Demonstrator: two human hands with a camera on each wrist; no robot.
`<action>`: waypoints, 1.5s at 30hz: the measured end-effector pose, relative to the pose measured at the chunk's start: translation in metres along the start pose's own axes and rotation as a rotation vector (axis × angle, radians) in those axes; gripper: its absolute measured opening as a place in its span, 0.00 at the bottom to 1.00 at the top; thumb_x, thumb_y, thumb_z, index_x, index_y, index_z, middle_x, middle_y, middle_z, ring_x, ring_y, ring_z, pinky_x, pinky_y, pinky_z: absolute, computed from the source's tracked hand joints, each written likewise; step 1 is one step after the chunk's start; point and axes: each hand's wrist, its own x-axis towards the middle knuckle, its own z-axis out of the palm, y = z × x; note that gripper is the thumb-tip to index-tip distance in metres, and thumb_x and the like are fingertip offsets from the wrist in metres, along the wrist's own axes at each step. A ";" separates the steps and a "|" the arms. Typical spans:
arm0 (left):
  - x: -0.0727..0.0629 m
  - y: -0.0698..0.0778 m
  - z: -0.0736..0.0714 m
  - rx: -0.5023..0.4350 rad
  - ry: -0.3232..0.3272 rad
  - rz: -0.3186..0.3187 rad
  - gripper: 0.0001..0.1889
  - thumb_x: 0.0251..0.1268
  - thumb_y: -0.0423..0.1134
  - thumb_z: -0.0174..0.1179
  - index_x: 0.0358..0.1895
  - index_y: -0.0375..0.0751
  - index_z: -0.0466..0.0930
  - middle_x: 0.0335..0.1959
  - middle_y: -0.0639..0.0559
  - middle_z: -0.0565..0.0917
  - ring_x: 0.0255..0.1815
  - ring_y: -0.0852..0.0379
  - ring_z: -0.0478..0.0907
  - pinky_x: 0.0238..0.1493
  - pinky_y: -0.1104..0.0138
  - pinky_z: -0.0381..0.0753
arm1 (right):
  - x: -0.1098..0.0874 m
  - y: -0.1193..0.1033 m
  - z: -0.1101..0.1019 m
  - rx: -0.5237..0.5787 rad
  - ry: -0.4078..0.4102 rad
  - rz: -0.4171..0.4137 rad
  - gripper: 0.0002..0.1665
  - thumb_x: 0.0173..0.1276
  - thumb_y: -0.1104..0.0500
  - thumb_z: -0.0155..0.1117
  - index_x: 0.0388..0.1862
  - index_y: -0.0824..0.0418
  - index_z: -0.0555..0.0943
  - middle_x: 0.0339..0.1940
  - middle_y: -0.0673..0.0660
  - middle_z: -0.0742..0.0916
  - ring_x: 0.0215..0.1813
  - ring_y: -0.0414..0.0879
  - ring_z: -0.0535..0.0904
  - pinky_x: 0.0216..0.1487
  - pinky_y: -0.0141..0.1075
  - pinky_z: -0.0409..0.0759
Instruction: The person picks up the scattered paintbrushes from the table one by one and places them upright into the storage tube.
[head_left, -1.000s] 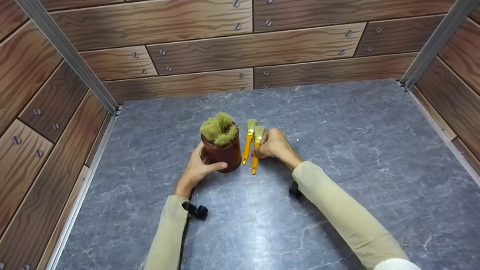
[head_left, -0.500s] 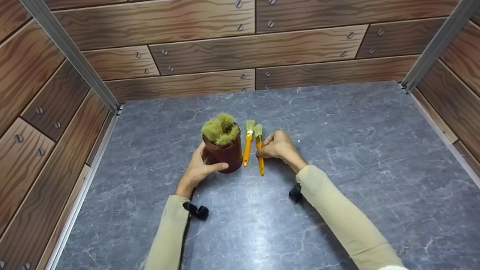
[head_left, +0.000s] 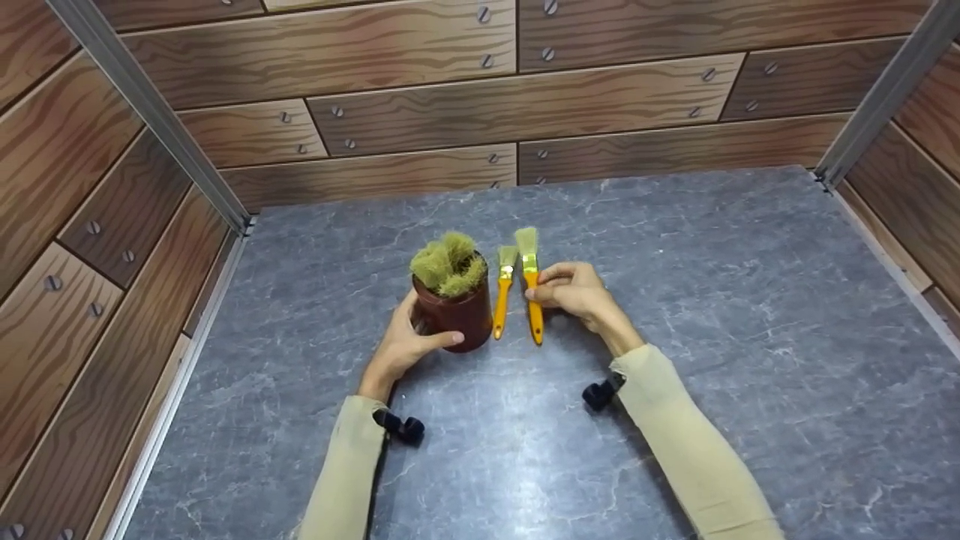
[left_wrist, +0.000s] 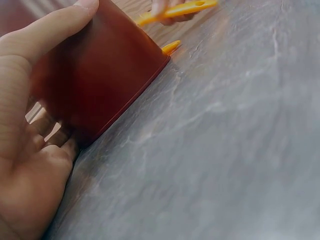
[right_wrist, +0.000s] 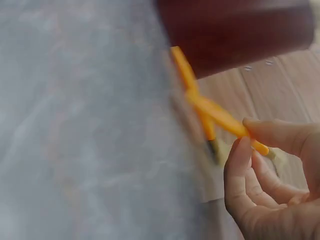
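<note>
A dark red cylindrical pot (head_left: 456, 319) with tufts of yellow-green artificial plant (head_left: 448, 264) in its top stands upright on the table. My left hand (head_left: 403, 341) grips it from the left, the thumb (left_wrist: 55, 30) across its front. Just right of the pot lies one paintbrush (head_left: 502, 296) with an orange handle and pale bristles. A second such paintbrush (head_left: 535, 300) is pinched by its handle between the thumb and fingers of my right hand (head_left: 581, 294), bristles pointing away from me. In the right wrist view its handle (right_wrist: 220, 117) crosses in front of the lying brush's handle (right_wrist: 185, 70).
The grey marbled table (head_left: 712, 300) stretches around both hands. Wood-patterned walls (head_left: 420, 112) with metal corner posts (head_left: 885, 97) close it in at the back and sides. A black wrist camera (head_left: 401, 427) sits on each sleeve.
My right hand has drawn its paintbrush rightward, away from the other brush, and raised it slightly. The left hand keeps its grip on the pot. The head view has shifted slightly.
</note>
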 end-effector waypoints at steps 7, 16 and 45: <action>0.001 -0.002 0.001 -0.006 -0.003 -0.004 0.52 0.52 0.31 0.84 0.81 0.55 0.66 0.75 0.51 0.78 0.77 0.51 0.74 0.81 0.58 0.71 | -0.011 -0.028 -0.007 0.010 0.000 -0.168 0.15 0.67 0.70 0.76 0.51 0.71 0.85 0.41 0.54 0.91 0.41 0.44 0.89 0.51 0.41 0.93; 0.000 -0.002 0.000 -0.002 -0.003 -0.017 0.52 0.53 0.33 0.84 0.81 0.55 0.66 0.74 0.51 0.78 0.76 0.50 0.75 0.81 0.57 0.72 | -0.034 -0.078 0.004 0.100 0.038 -0.493 0.16 0.66 0.74 0.76 0.51 0.76 0.86 0.38 0.54 0.93 0.39 0.47 0.92 0.47 0.43 0.94; 0.000 -0.002 -0.002 0.021 0.000 -0.018 0.54 0.53 0.35 0.85 0.82 0.60 0.64 0.76 0.55 0.76 0.78 0.53 0.73 0.82 0.56 0.71 | -0.039 -0.100 0.069 0.171 0.059 -0.897 0.13 0.67 0.75 0.73 0.50 0.76 0.87 0.43 0.65 0.94 0.43 0.49 0.93 0.50 0.44 0.93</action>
